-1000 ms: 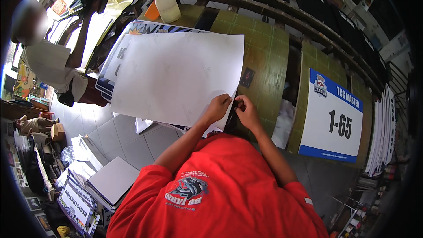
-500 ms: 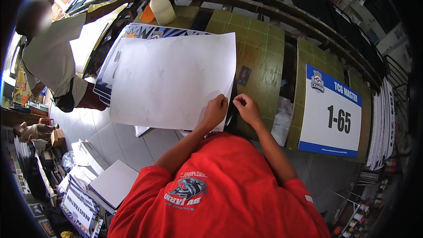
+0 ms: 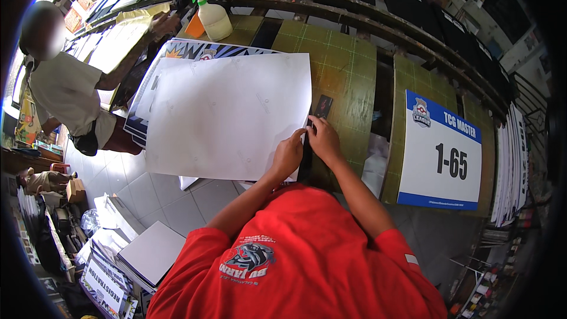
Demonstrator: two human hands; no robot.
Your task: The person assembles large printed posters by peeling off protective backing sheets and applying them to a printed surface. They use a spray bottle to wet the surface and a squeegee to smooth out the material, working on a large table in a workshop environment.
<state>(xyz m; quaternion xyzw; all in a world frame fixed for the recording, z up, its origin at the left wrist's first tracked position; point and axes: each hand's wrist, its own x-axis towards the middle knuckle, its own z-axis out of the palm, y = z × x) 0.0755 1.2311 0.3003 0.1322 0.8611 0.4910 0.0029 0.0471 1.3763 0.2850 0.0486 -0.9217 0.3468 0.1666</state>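
A large white sheet (image 3: 227, 115) lies over a stack of printed boards (image 3: 140, 103) on the worktable. My left hand (image 3: 288, 156) is closed at the sheet's right edge, fingertips pinching it near the front corner. Just right of it, my right hand (image 3: 323, 140) is closed as well, its thumb and fingers meeting on the same edge. What lies between the right fingertips is too small to make out clearly. A small dark flat item (image 3: 323, 107) rests on the green table surface (image 3: 345, 82), just beyond my right hand.
A spray bottle (image 3: 214, 19) stands beside an orange object (image 3: 195, 26) at the back. A blue-and-white printed board (image 3: 442, 150) lies at the right, near upright boards (image 3: 512, 165). Another person (image 3: 68, 85) stands at the left. Gaps part the table's panels.
My right hand has moved left and slightly forward onto the sheet's edge, beside my left hand. The other person's arm has drawn back from near the spray bottle.
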